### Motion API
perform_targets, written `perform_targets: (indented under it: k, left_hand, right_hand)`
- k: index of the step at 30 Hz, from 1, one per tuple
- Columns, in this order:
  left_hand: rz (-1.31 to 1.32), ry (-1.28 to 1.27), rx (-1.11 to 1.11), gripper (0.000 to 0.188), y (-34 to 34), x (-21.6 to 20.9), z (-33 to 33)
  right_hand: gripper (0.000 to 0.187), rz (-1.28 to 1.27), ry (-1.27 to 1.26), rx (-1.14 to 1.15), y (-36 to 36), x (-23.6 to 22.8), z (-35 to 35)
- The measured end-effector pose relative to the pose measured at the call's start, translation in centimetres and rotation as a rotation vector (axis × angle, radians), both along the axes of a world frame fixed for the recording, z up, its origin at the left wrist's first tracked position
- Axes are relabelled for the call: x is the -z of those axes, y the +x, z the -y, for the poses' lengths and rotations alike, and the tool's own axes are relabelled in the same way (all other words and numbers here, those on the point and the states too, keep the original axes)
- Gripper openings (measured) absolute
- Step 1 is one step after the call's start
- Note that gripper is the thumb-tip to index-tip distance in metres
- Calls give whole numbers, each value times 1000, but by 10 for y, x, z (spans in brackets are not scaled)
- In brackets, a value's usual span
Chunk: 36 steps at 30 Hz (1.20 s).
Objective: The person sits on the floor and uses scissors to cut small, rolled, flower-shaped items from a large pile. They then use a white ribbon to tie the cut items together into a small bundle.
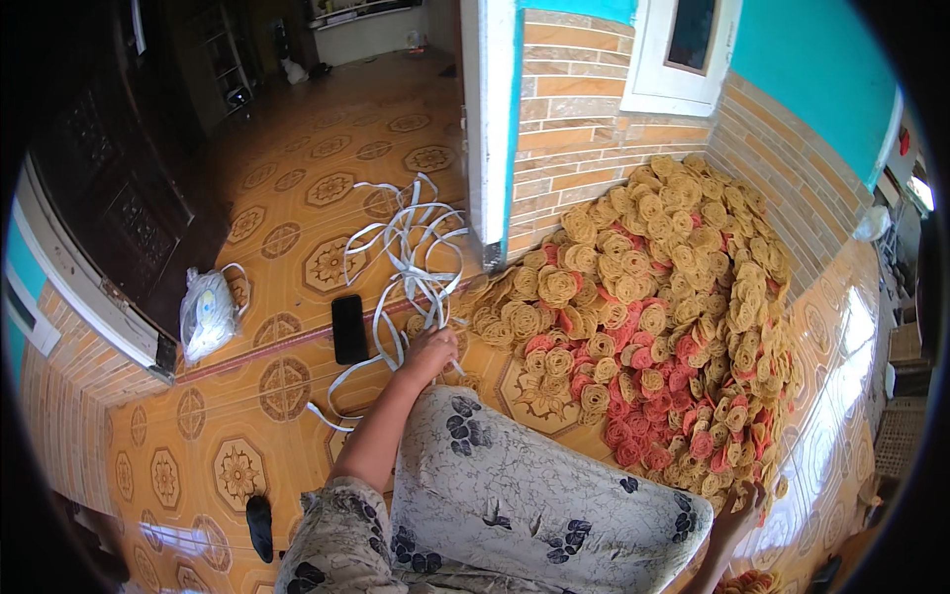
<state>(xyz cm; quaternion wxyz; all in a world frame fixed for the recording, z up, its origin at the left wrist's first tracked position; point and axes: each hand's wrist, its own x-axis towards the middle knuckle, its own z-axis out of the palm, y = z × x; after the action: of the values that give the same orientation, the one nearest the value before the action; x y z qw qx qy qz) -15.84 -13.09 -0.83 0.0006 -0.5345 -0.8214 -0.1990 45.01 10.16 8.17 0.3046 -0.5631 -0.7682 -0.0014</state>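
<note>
My left hand (432, 354) is closed around part of a long white strap (421, 252), at the front of its tangled loops. Loose lengths of the strap trail over the floor on both sides of that hand. Low on the right, my right hand (740, 505) rests at the near edge of a large heap of coiled, rosette-like discs (683, 287). Its fingers are curled, and whatever they grip is too small to make out. Most discs are tan; red ones (678, 396) show mainly toward the heap's near middle. Patterned cloth (534, 495) covers my lap between both hands.
A black phone (348, 330) lies left of the strap. Farther left, a filled clear plastic bag (208, 315) stands by the doorway's dark door (109, 188). A black sandal (259, 528) is at lower left. Brick-faced walls (574, 109) back the heap. More discs (749, 582) lie at the bottom right.
</note>
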Motion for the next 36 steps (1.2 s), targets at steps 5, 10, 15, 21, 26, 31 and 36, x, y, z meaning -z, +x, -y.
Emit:
perform_targets:
  k: [5,10,15,21,26,31,36]
  left_hand:
    - [76,150,54,17,9,-13,-34]
    - [42,219,-209,20,9,-6,36]
    - [216,104,-655,16,27,10,162]
    - [-31,84,-632,23,61,45,174]
    - [145,45,-800,19,41,48,152]
    - [105,579,-943,13,15,-10,169]
    - [344,626,-880,14,37,-70,187]
  right_hand:
    - [16,7,-12,-233,-54,-4,7]
    - [10,-12,-140,-435,-56,6,20]
    - [16,78,-421,-325,-47,9,38]
    - [9,153,-439,-270,-68,21,31]
    - [11,152,-280,-464,-76,34,29]
    - [13,77,-312,-441,-76,29,37]
    - [16,126,-314,-397,-85,27,37]
